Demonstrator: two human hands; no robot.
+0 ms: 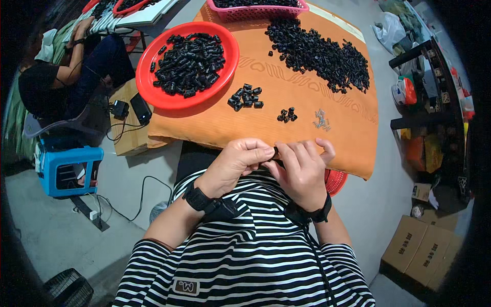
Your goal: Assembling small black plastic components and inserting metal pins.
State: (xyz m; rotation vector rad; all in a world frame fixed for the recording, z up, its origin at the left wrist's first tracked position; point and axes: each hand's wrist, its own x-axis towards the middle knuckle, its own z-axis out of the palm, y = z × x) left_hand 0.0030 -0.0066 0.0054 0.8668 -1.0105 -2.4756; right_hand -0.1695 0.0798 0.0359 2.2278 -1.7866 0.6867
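My left hand (239,162) and my right hand (302,166) meet at the near edge of the orange-covered table (220,123). Both are closed, pinching a small black part (275,152) between their fingertips; most of it is hidden by the fingers. Just beyond my hands lie a little group of black cylindrical pieces (245,96), a smaller cluster of tiny black pieces (287,114) and a few clear or silvery thin pieces (321,119). To the left, a red round tray (144,82) holds many more black cylindrical pieces.
A wide heap of small black parts (322,56) spreads over the far right of the table. Behind it stands a pink basket (230,14). Another person (51,82) sits at the left, near a blue plastic stool (66,163). Cardboard boxes (419,250) and a dark shelf (434,97) stand at right.
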